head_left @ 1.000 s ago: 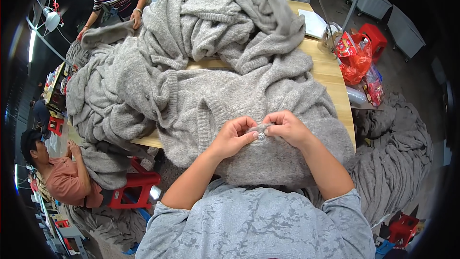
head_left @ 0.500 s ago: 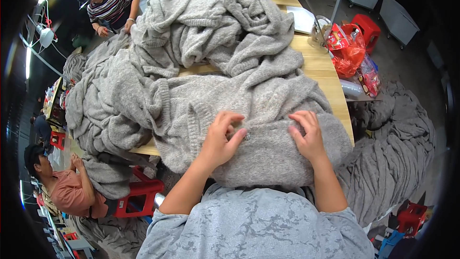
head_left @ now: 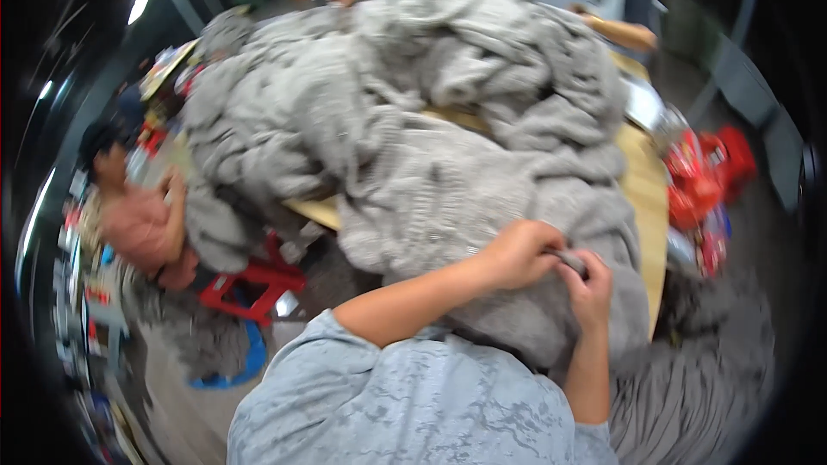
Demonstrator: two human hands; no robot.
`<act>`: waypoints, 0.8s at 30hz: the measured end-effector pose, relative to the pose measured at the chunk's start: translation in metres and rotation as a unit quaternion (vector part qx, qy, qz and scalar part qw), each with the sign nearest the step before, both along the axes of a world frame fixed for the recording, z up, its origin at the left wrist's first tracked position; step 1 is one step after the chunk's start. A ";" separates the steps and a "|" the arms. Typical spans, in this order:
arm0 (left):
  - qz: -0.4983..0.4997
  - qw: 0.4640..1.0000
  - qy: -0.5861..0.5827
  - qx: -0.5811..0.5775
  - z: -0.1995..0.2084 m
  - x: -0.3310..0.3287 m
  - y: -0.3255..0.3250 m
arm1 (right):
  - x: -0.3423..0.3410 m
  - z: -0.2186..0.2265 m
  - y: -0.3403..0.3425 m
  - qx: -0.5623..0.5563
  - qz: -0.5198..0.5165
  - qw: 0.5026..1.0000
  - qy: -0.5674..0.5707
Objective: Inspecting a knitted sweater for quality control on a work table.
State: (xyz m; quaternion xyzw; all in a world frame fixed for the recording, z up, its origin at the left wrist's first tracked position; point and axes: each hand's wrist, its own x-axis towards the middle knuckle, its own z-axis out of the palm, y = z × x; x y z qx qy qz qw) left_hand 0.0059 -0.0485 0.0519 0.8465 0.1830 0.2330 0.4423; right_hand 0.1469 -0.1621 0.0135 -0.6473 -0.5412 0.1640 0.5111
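Note:
A grey knitted sweater (head_left: 448, 194) lies across the table in front of me, blurred by motion. My left hand (head_left: 519, 253) reaches over its front part, with the fingers closed on a small fold of grey knit. Close beside it, my right hand (head_left: 591, 288) pinches the same fold between thumb and fingers. The fold is raised a little between the two hands. Whether anything small is also in the fingers cannot be seen.
More grey knitwear (head_left: 301, 95) is heaped over the wooden table (head_left: 646, 198). At the right are a red plastic bag (head_left: 693, 185) and a dark grey knit pile (head_left: 698, 387). A co-worker (head_left: 142, 215) sits at the left by a red stool (head_left: 254, 284); others stand beyond the heap.
My hands have come together toward the right and now pinch a fold of the sweater; before, they lay apart on it. The view has turned, shifting the scene rightward.

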 end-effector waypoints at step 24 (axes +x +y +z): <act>0.004 0.965 -0.156 0.212 -0.037 -0.008 -0.022 | 0.024 0.047 0.029 0.002 0.068 0.977 -0.202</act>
